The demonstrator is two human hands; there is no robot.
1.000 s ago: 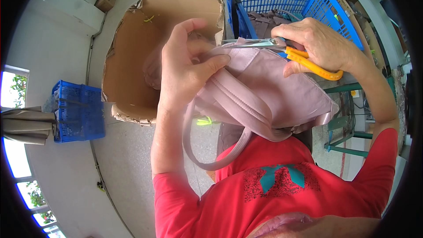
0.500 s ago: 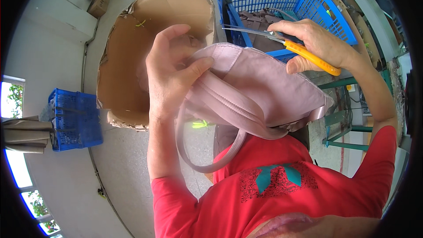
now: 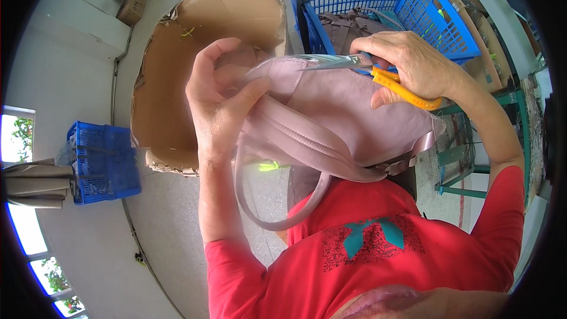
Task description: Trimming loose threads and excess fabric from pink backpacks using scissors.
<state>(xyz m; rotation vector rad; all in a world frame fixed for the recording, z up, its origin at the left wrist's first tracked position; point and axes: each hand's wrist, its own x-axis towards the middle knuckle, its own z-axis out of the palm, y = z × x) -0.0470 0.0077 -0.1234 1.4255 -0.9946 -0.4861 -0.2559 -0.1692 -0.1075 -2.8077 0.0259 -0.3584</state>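
I see the scissors [image 3: 357, 61] back down along the upper edge of the pink bag [image 3: 348, 106]; half a second ago their blades stood lifted clear of it. I take that to mean the blades are at the fabric again, though blur keeps me from telling whether they are parted. The bag has hardly shifted: it hangs just right of the cardboard box [image 3: 156, 106], one end overlapping the box's opening in my view. My left hand [image 3: 218, 94], in front of the box, is half curled, thumb pressing the bag's edge. My right hand [image 3: 410, 62], well right of the box, is closed around the scissors' orange handles.
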